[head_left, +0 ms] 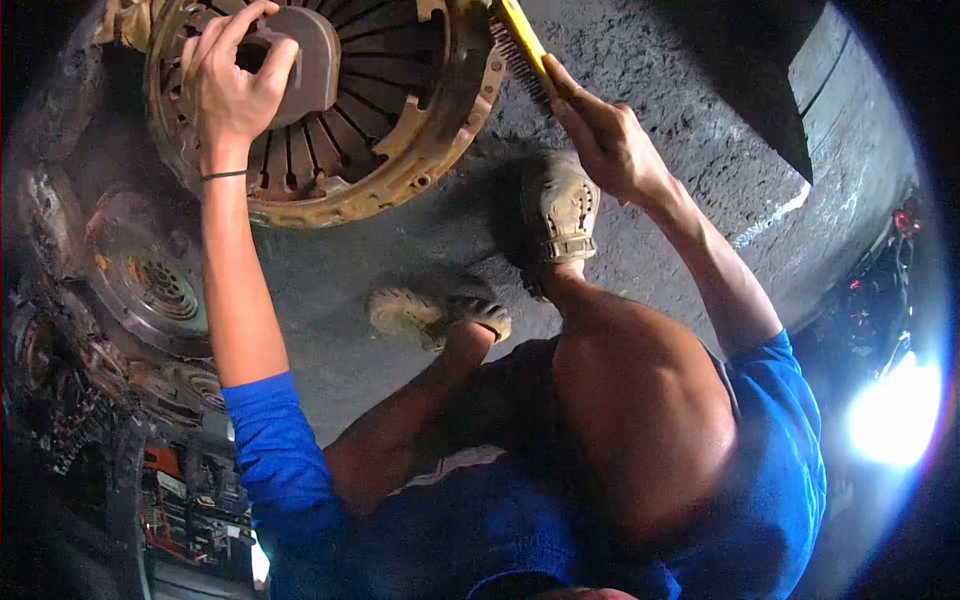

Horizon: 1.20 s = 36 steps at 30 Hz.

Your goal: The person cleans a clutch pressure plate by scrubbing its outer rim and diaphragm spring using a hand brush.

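Note:
My left hand [235, 90] is closed on a thick, round brown-grey block [313, 62] with a flat cut edge. The block lies over the middle of a rusty clutch pressure plate [350, 203], whose spring fingers fan out around it. A dark band circles my left wrist. In my right hand [618, 145] is a yellow-handled wire brush [524, 38], gripped near its lower end. Its dark bristles face the plate's right rim, close beside it; I cannot tell whether they touch. The plate's top is cut off by the frame edge.
Worn round metal parts [155, 275] are piled along the left side. Lower left, a shelf [185, 500] holds small items. My two clogs [565, 205] rest on the dark, rough ground [660, 80]. A bright light [895, 410] glares at the right.

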### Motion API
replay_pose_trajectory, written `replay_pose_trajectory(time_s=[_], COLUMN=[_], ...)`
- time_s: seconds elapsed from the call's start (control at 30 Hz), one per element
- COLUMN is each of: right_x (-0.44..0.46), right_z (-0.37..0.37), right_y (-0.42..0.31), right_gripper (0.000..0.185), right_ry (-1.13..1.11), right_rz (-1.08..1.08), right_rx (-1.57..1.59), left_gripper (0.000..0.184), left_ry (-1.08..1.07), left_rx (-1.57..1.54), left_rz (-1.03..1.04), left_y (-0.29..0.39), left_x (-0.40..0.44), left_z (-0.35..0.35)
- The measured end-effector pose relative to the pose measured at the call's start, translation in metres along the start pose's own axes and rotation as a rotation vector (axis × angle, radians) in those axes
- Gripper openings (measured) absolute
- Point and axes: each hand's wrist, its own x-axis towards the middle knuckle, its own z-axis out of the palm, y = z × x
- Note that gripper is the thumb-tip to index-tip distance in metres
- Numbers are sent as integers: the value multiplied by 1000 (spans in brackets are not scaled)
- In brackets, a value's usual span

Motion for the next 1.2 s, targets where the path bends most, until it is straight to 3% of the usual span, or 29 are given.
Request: replay_pose_trajectory(time_s=[0.17,0.3,0.33,0.57,0.6,0.7,0.9,1.0,1.1,1.2], right_x=[4,-5,-7,-7,-8,15,2,9,-5,13], right_z=[3,0,5,0,9,-9,8,-6,12,-6], right_y=[10,1,0,-1,12,-9,15,-2,24,-3], right_gripper=[50,50,50,50,50,50,50,52,52,51], right_ry=[44,-40,38,-36,74,-43,70,-24,110,-6], right_rz=[-72,37,-78,80,-89,-5,-140,-9,-192,-4], right_rx=[29,2,34,9,-5,-45,10,-41,-11,-35], left_gripper=[33,32,32,34,34,34,33,33,33,34], left_ry=[-5,0,14,12,4,30,28,1,8,-11], left_rx=[47,30,38,18,41,38,55,18,40,53], left_rz=[8,-11,9,39,24,45,67,5,12,-36], left_y=[4,10,9,2,6,5,-1,4,3,8], left_x=[4,1,1,3,4,4,3,3,7,2], left_z=[-2,-2,-2,-2,-4,1,1,0,-3,-3])
